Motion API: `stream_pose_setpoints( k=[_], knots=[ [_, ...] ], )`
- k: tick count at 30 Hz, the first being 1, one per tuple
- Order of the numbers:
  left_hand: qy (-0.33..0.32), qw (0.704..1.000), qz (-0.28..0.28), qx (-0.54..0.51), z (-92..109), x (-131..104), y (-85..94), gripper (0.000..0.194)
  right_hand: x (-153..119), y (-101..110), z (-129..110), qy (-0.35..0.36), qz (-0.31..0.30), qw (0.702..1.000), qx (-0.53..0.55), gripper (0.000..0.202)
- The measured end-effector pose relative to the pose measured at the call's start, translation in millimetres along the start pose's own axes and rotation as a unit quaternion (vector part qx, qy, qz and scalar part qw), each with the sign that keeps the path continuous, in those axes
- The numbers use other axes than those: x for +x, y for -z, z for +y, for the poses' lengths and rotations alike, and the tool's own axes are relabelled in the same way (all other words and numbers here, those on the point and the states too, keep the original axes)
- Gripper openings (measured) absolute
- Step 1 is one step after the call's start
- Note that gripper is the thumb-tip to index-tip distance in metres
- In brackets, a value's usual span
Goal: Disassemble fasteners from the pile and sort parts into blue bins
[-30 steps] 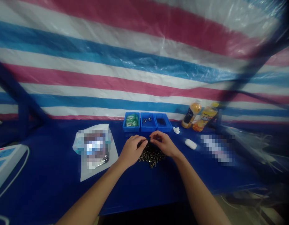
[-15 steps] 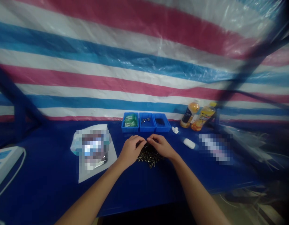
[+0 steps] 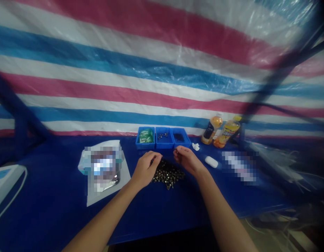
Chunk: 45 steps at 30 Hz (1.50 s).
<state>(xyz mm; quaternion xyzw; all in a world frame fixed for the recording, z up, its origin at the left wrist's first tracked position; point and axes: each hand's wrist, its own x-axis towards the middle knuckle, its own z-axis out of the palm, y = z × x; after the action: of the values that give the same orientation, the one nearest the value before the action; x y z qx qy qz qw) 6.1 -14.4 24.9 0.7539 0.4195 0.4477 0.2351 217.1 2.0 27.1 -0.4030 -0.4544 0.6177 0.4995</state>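
Because small shiny pieces (image 3: 169,177) are loosely heaped on the surface (image 3: 159,213) between left grip (image 3: 146,169) and right grip (image 3: 188,160), some could be scattered by brushing; whether either is closed on anything cannot be told.

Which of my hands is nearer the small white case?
Right. Your right hand is to the left of the small white case; your left hand is farther left, beside the pile of small metal parts.

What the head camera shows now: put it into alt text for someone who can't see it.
A person's left hand and right hand, apart, flank a pile of small shiny pieces on a blue table; behind are three blue bins, with two bottles to their right.
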Motion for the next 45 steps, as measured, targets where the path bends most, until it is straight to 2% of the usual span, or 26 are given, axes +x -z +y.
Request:
stream_pose_setpoints(
  k=[3, 6, 8, 10, 13, 16, 18, 20, 23, 27, 30, 34, 40, 45],
  knots=[
    [0.002, 1.0, -0.004, 0.001, 0, 0, 0.4, 0.027, 10, 13, 8, -0.028, 0.082, 0.993, -0.086, 0.037],
    [0.008, 1.0, -0.007, -0.002, 0, 0, 0.8, 0.028, 17, 21, 14, 0.032, 0.162, 0.982, -0.092, 0.042],
    [0.008, 1.0, -0.011, -0.001, -1, 0, 0.8, 0.029, 20, 24, 16, 0.056, 0.189, 0.974, -0.112, 0.054],
    [0.007, 1.0, -0.014, 0.002, -1, 0, 0.8, 0.029, 20, 28, 16, 0.057, 0.188, 0.965, -0.175, 0.051],
    [0.006, 1.0, -0.014, 0.006, -1, 0, 0.8, 0.029, 17, 37, 15, 0.072, 0.141, 0.938, -0.31, 0.033],
    [0.004, 1.0, -0.013, 0.01, -2, 0, 0.6, 0.029, 9, 46, 10, 0.084, 0.024, 0.907, -0.413, 0.02],
    [0.003, 1.0, -0.014, 0.014, -2, 0, 0.4, 0.028, 3, 51, 6, 0.072, -0.061, 0.887, -0.452, 0.021],
    [0.003, 1.0, -0.015, 0.018, -2, 0, 0.2, 0.026, -3, 54, 2, 0.052, -0.107, 0.866, -0.485, 0.024],
    [0.011, 1.0, -0.017, 0.024, -2, 0, 0.2, 0.024, -7, 55, -1, 0.038, -0.126, 0.844, -0.52, 0.026],
    [0.017, 0.999, -0.025, 0.03, -2, 0, 0.7, 0.022, -7, 53, 0, 0.046, -0.105, 0.829, -0.547, 0.02],
    [0.017, 0.999, -0.025, 0.033, -3, -1, 0.7, 0.021, -7, 54, -2, 0.046, -0.086, 0.835, -0.542, 0.016],
    [0.016, 0.999, -0.026, 0.035, -5, 0, 0.0, 0.02, -7, 57, -4, 0.011, -0.05, 0.867, -0.495, 0.019],
    [0.012, 0.999, -0.028, 0.035, -5, 0, -0.2, 0.019, -2, 52, 1, 0.079, -0.003, 0.89, -0.45, 0.029],
    [0.016, 0.999, -0.03, 0.041, -5, 0, -0.4, 0.018, 4, 43, 8, 0.068, 0.009, 0.907, -0.416, 0.018]
  ],
)
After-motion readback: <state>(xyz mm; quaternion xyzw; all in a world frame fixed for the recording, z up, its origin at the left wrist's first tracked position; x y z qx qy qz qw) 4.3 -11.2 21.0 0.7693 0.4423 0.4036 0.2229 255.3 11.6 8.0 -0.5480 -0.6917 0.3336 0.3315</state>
